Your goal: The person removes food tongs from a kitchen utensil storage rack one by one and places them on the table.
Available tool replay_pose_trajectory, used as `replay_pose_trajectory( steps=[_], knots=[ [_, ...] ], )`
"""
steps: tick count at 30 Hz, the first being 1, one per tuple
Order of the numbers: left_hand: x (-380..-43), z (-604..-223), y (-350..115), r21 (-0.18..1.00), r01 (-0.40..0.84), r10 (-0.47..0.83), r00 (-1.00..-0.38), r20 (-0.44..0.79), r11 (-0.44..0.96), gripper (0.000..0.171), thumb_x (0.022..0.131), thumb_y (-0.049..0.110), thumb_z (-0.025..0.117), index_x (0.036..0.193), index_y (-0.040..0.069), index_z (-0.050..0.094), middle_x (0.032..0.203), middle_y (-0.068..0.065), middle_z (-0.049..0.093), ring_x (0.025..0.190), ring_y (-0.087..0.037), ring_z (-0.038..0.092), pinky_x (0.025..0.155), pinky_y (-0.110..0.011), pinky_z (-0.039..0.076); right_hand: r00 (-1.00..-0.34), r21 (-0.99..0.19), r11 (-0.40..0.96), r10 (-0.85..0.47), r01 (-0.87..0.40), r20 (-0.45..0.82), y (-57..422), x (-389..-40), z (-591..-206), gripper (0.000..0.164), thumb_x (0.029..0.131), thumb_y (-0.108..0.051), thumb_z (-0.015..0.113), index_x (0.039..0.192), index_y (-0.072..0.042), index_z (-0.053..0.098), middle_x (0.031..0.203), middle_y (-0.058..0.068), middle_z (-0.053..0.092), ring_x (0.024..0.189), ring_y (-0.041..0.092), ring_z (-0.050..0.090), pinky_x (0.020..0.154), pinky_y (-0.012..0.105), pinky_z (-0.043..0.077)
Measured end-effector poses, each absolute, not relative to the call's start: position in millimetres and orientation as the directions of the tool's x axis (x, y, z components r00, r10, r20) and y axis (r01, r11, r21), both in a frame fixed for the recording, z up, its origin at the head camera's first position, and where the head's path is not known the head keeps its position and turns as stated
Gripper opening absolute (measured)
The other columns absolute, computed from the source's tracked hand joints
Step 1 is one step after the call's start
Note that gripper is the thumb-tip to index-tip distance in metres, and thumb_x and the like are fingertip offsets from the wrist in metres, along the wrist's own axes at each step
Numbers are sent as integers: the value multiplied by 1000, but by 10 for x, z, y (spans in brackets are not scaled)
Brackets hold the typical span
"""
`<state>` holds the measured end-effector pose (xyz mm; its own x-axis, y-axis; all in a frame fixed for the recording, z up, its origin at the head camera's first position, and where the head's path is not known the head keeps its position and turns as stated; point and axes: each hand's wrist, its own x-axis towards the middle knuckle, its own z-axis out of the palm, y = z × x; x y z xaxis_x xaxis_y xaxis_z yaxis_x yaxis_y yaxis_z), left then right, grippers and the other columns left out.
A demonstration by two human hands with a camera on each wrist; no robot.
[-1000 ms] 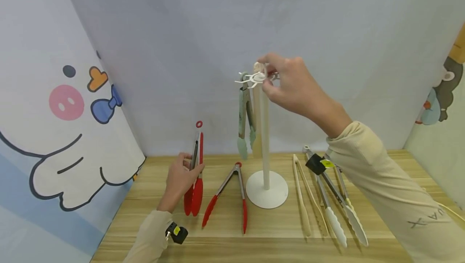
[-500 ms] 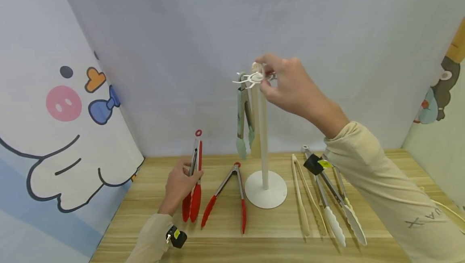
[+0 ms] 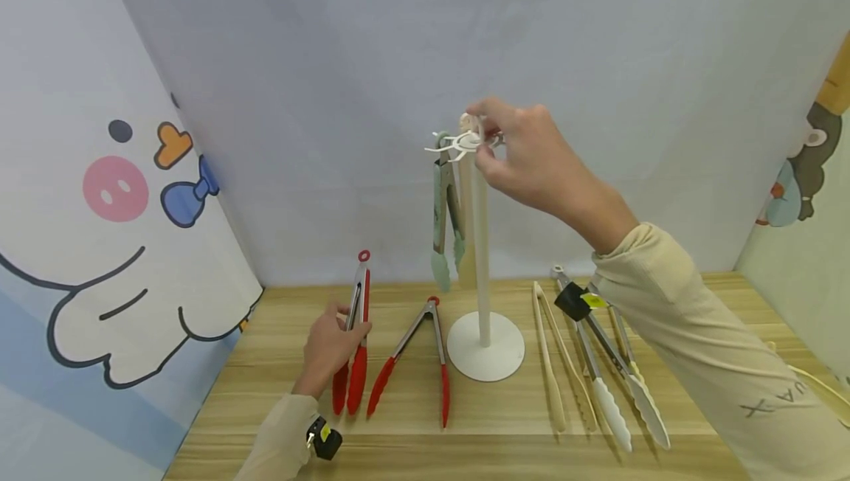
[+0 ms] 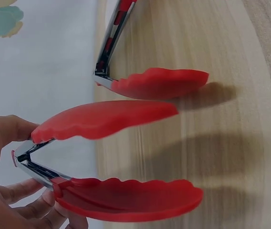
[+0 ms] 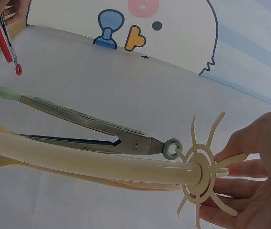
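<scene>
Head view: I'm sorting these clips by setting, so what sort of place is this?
Probably a staged recording booth, not a kitchen: a plain backdrop, cartoon banners at the sides, and tongs laid out on a wooden table round a white hook stand.

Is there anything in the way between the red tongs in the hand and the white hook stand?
Yes. A second pair of red tongs lies on the table between the held red tongs and the stand.

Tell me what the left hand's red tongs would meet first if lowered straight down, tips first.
Probably the wooden table: the left hand holds the red tongs upright, tips close above it, though contact is unclear.
</scene>
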<state>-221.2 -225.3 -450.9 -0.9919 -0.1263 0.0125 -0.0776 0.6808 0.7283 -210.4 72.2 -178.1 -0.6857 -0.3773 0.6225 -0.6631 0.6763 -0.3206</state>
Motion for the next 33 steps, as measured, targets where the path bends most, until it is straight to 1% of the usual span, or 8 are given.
replay_pose_trajectory(
  steps=[7,14,22,25,30,33],
  knots=[
    [-2216,-4579,-2244,704,-91,-129,-992,1,705,44,80,34,70,112,9,53,79,-5,57,55,-16,49,46,-29,38,-686,-323,676,-373,-662,625,734,-2095,-1777,35,83,3,51,117,5,57,97,19,69,84,26,65,54,29,35],
    [-2209,-4617,-2220,702,-89,-115,-993,-10,707,43,81,32,69,112,8,52,77,-5,56,54,-17,49,45,-29,38,-684,-320,678,-371,-662,629,740,-2101,-1790,35,83,2,51,118,4,57,98,19,69,83,25,65,56,30,36],
    [-2216,-4671,-2221,696,-99,-114,-993,-25,712,43,80,31,69,111,6,53,74,-6,56,52,-16,49,43,-29,39,-682,-321,677,-369,-663,631,736,-2097,-1789,36,83,1,52,118,3,57,97,18,69,75,23,63,54,29,34],
    [-2223,-4703,-2227,699,-94,-105,-994,-27,709,42,81,30,68,111,5,52,73,-5,56,50,-16,48,43,-29,39,-683,-321,677,-368,-662,630,737,-2101,-1792,36,83,2,51,119,3,57,97,18,69,76,23,63,54,29,34],
    [-2229,-4742,-2230,690,-88,-97,-995,-25,718,42,82,28,67,111,3,51,67,-2,61,49,-15,51,43,-30,40,-684,-323,675,-370,-663,629,739,-2111,-1801,36,83,2,50,118,4,57,98,18,69,80,24,64,55,30,35],
    [-2245,-4773,-2227,676,-96,-104,-994,-28,731,43,81,29,68,110,3,51,69,-3,62,51,-16,53,44,-31,41,-682,-322,676,-369,-663,631,739,-2117,-1807,36,83,2,50,118,4,57,97,18,69,79,24,64,55,30,35]
  ],
)
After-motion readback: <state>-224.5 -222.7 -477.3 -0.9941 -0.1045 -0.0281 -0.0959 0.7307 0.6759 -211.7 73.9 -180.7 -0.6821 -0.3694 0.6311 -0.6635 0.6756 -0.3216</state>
